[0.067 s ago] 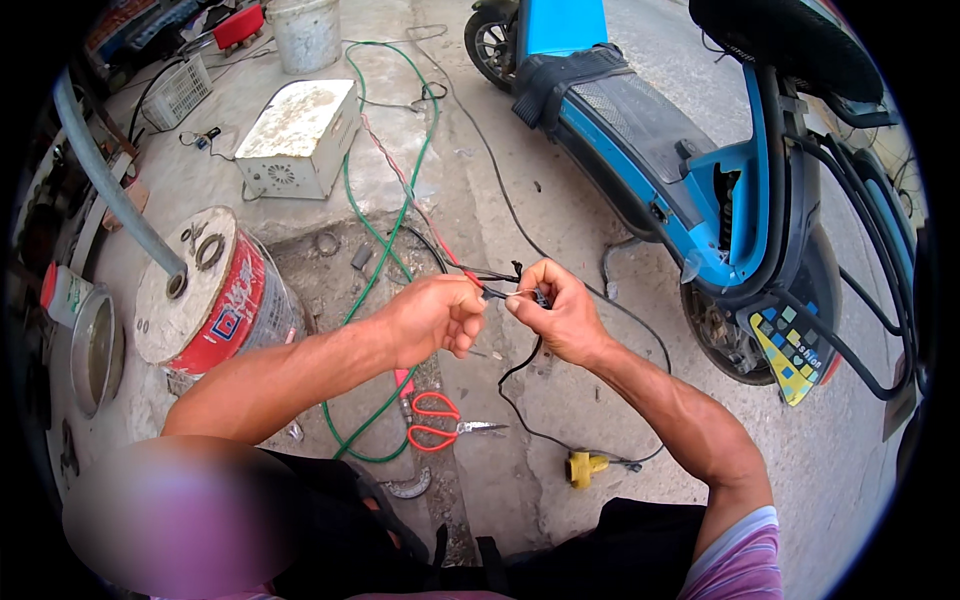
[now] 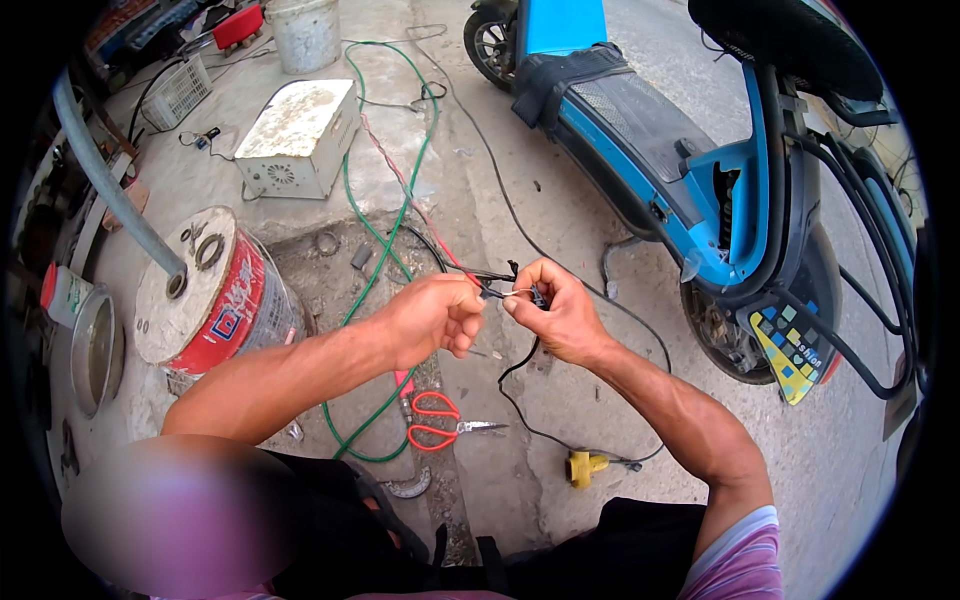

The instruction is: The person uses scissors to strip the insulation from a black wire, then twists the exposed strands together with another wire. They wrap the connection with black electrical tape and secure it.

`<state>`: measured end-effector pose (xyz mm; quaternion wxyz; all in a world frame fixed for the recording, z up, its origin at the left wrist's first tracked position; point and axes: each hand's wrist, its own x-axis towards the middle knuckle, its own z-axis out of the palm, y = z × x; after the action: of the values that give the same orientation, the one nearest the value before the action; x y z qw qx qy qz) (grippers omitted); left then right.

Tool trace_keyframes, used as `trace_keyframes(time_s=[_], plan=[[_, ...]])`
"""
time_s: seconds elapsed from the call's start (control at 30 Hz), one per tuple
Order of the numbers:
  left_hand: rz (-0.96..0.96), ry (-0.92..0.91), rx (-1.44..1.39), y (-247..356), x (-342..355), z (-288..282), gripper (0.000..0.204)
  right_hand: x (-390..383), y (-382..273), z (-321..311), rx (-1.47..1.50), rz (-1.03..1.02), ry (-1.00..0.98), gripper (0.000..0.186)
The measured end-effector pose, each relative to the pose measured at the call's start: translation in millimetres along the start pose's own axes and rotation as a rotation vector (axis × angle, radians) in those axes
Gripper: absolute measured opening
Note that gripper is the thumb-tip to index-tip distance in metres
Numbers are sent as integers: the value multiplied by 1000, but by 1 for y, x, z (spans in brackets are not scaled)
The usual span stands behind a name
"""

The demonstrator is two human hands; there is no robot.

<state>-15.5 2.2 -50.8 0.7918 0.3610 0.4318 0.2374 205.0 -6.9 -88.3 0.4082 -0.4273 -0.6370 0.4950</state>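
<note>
Both of my hands meet over the ground at the middle of the view, working on thin electrical wires. My left hand (image 2: 437,315) has its fingers curled, with thumb and forefinger closed on the wires (image 2: 490,290), where a red wire (image 2: 432,232) and a black one run in. Between thumb and forefinger, my right hand (image 2: 553,312) pinches the bare, pale wire end. A black cable (image 2: 514,405) hangs below the right hand and leads to a yellow plug or socket (image 2: 585,468). Below my hands lie red-handled scissors (image 2: 440,423), blades pointing right.
A blue scooter (image 2: 640,150) stands at right. A white metal box (image 2: 300,135) sits at back left, beside a looped green cable (image 2: 437,110). At left are a red-and-white drum (image 2: 240,300) with a pipe (image 2: 115,190), and a metal basin (image 2: 97,350). A bucket (image 2: 305,35) stands behind.
My hands have barely moved; the right fingers shift very slightly left at the wire end. Everything else stays in place.
</note>
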Motion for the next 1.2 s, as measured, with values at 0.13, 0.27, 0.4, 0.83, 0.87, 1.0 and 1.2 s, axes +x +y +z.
trace_keyframes(time_s=[0.13,0.27,0.4,0.83,0.87,1.0,1.2], plan=[[83,56,27,6,-3,3,6,0,-16,2,-64,81,-27,15],[241,148,329,12,1,8,5,0,-20,2,-9,61,-11,13],[443,127,666,9,8,1,7,-4,-18,-1,49,111,9,14],[575,198,1019,34,-1,-5,13,-5,0,-1,3,154,-7,15],[651,187,1097,33,0,-6,15,-5,1,-3,101,209,0,15],[944,259,1318,14,3,-6,25,-1,-9,-4,322,384,19,16],[1093,13,1321,17,18,-14,21,-3,-8,0,421,427,-24,16]])
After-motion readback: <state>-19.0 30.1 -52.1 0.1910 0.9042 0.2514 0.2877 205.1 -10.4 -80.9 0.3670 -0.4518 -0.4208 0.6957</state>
